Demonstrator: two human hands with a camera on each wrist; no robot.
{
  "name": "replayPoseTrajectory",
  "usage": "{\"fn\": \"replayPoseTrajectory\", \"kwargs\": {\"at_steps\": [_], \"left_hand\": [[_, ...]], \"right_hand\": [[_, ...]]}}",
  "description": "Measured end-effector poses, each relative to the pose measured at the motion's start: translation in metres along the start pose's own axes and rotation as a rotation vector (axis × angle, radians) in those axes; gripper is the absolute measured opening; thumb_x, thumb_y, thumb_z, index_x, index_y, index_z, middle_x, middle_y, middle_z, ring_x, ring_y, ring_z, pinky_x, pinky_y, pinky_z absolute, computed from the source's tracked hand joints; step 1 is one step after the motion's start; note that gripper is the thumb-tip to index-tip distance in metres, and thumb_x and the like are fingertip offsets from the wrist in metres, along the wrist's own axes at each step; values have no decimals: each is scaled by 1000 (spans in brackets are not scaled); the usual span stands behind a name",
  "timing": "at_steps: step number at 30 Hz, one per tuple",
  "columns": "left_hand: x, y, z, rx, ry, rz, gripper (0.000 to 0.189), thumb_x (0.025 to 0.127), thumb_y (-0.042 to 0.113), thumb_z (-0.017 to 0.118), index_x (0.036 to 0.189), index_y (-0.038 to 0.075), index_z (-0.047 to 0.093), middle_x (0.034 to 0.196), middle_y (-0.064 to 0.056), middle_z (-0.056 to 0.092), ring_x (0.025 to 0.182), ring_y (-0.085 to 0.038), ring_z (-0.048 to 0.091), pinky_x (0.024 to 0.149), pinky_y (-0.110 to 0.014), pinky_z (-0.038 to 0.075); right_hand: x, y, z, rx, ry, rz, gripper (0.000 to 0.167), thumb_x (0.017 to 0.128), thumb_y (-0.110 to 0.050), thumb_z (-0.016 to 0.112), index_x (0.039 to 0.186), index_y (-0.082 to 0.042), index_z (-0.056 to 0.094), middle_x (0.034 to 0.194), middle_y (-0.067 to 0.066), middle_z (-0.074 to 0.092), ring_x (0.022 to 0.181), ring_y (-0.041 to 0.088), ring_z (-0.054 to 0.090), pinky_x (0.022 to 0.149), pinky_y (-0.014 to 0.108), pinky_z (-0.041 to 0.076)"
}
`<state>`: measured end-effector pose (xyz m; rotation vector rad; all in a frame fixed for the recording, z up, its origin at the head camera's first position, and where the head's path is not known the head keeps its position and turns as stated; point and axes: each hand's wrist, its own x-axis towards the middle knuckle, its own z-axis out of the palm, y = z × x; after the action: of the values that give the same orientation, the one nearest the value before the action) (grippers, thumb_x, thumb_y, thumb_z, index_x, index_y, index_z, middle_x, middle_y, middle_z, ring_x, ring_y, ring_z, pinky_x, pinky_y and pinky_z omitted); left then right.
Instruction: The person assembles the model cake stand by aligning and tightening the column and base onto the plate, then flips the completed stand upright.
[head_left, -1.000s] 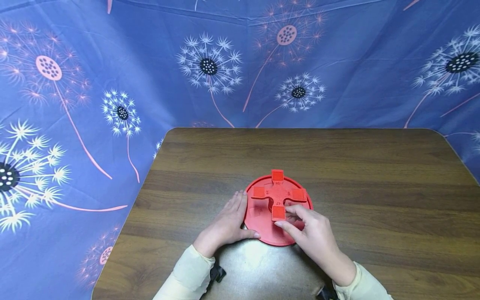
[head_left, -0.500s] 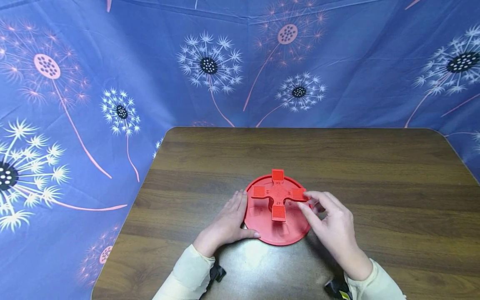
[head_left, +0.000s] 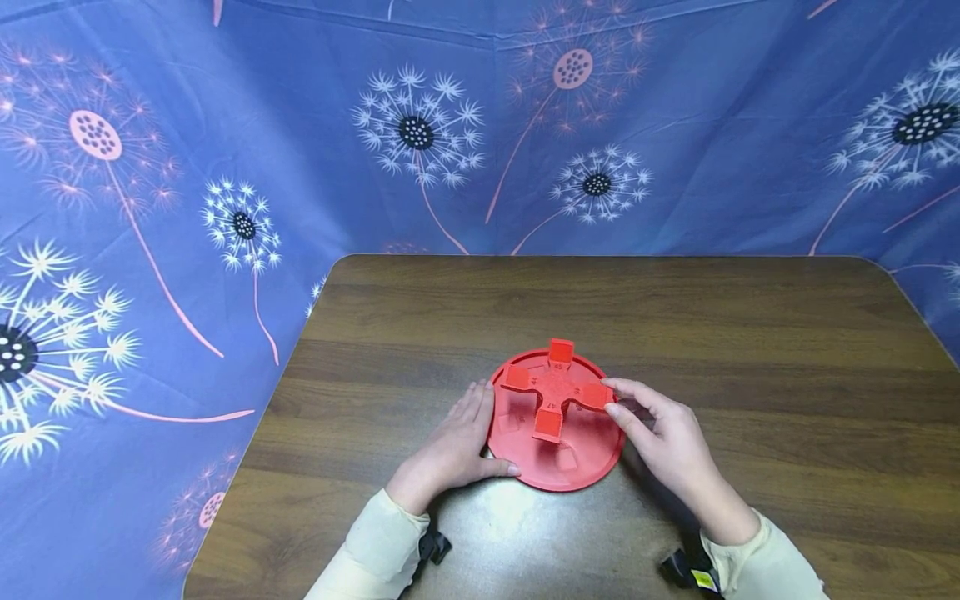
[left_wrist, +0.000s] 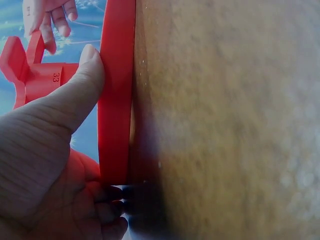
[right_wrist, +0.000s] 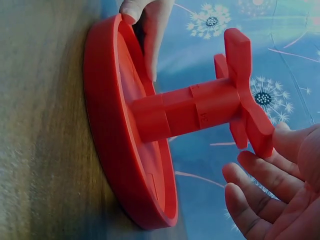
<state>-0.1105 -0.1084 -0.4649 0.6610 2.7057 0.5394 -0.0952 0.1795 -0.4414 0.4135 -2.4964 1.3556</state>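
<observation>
A red round base [head_left: 558,467] with a raised rim lies on the table. From its middle rises a red column [right_wrist: 180,115] made of stacked numbered rings. On top sits a red cross-shaped piece [head_left: 556,387] with upturned arm ends. My left hand [head_left: 459,442] rests against the base's left rim, fingers straight, thumb [left_wrist: 80,85] spread along the front edge. My right hand [head_left: 667,437] pinches the cross's right arm between thumb and index finger; its other fingers [right_wrist: 260,200] are bent loosely below that arm, holding nothing.
The brown wood-grain table [head_left: 750,350] spreads around the base. Behind it and to the left hangs a blue cloth [head_left: 300,100] printed with dandelions. Both wrists carry a black camera mount [head_left: 433,547] close to the table top.
My right hand left the cross's front arm and went right to its right arm. The cross has since turned slightly clockwise, seen from above. My left hand stayed on the base.
</observation>
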Motion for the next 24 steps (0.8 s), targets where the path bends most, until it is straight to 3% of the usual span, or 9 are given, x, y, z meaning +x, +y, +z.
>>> {"fn": "replayPoseTrajectory", "kwargs": {"at_steps": [6, 12, 18, 24], "left_hand": [[-1, 1, 0, 2, 10, 5, 117, 78, 60, 73, 153, -6, 12, 159, -24, 13, 147, -35, 10, 118, -44, 18], [-1, 0, 1, -1, 12, 13, 117, 78, 60, 72, 153, -7, 12, 159, -24, 12, 148, -35, 9, 118, -45, 18], [-1, -1, 1, 1, -1, 8, 117, 79, 61, 71, 153, -6, 10, 160, -22, 10, 148, -34, 7, 119, -43, 15], [-2, 0, 0, -7, -2, 6, 117, 79, 61, 71, 153, -6, 10, 160, -23, 10, 148, -34, 7, 119, -44, 16]], "right_hand": [[-7, -6, 3, 24, -16, -7, 31, 79, 4, 76, 107, -9, 70, 88, -1, 73, 77, 3, 66, 67, 14, 51], [-11, -12, 13, 59, -56, -30, 37, 74, 0, 82, 108, -8, 72, 86, -2, 74, 70, 4, 66, 62, 17, 52], [-13, -23, 24, -9, -60, -15, 40, 69, -13, 88, 106, -11, 72, 91, -3, 75, 71, 2, 67, 63, 17, 54], [-15, -31, 34, -90, -13, -26, 37, 67, -22, 90, 98, -16, 71, 91, -4, 75, 74, 5, 70, 64, 27, 58]]}}
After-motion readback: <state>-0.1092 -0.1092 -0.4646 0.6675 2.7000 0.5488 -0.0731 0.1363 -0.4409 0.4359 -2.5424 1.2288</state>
